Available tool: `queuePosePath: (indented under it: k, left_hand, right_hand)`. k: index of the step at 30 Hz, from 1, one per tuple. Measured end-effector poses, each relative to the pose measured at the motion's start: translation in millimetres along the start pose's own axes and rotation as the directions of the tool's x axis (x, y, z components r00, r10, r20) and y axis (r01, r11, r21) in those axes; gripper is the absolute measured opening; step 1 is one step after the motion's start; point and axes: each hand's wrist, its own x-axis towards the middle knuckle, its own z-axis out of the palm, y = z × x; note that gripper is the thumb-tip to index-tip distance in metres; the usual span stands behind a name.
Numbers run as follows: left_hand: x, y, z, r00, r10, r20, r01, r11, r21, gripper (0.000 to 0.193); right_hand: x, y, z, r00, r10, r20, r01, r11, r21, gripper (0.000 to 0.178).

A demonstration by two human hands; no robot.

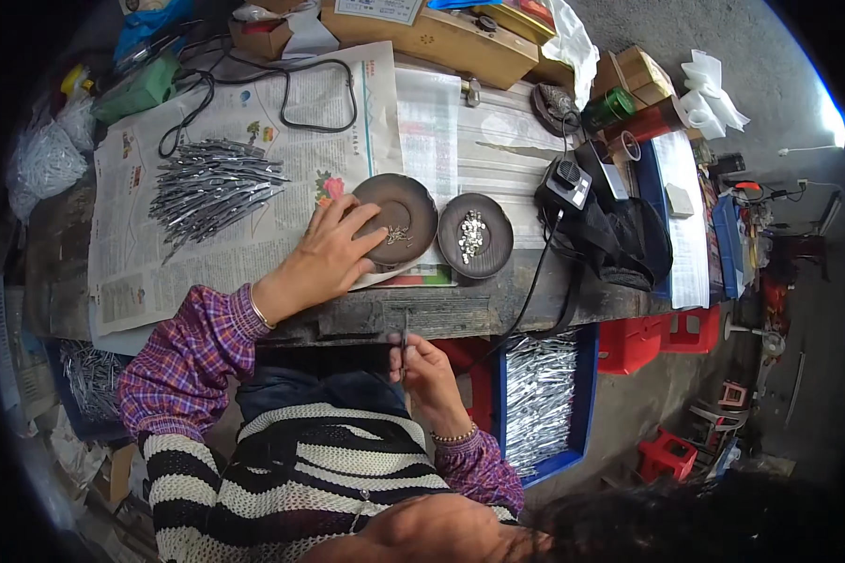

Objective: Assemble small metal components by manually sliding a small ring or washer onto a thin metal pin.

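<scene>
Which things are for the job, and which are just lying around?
Seems part of the job:
larger round brown dish, left hand reaching in
tiny brassy bits inside
slim dark piece in the right hand
smaller round dark dish, tiny silvery bits
heap of slim grey metal pieces

Probably just lying about:
looped black cord
red plastic stool
round green container

1 green can (608, 111), red stool (667, 456) on floor (624, 405).

Left fingers (370, 240) reach into a brown dish (413, 202).
</scene>
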Motion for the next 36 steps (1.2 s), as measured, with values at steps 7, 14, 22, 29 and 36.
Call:
queuePosePath:
  k: [7, 14, 22, 29, 36]
  left_hand:
    - [-1.7, -3.6, 2.4, 0.997, 0.06, -0.046, -0.057, 0.997, 0.06, 0.032]
    - [-2.1, -5.5, 5.8, 0.991, 0.072, -0.116, -0.07, 0.997, 0.02, 0.016]
    - [1.3, -11.6, 5.1, 0.997, -0.026, -0.078, 0.011, 0.983, -0.185, 0.015]
    - [4.5, -11.1, 3.6, 0.991, -0.089, -0.097, 0.057, 0.955, -0.292, 0.014]
    - [5.0, -6.6, -1.8, 0.979, -0.191, -0.069, 0.138, 0.875, -0.464, 0.011]
  right_hand:
    - [4.8, -6.5, -5.8, 0.987, 0.052, 0.149, -0.143, 0.698, 0.702, 0.017]
    - [5.6, -0.9, -7.3, 0.989, 0.057, 0.138, -0.14, 0.673, 0.726, 0.015]
    - [3.7, 2.3, -9.5, 0.992, 0.063, 0.106, -0.121, 0.687, 0.716, 0.016]
    - [4.3, 2.2, -9.5, 0.993, 0.045, 0.113, -0.111, 0.712, 0.693, 0.018]
    - [-1.4, 2.4, 0.4, 0.995, -0.091, -0.028, 0.095, 0.961, 0.26, 0.025]
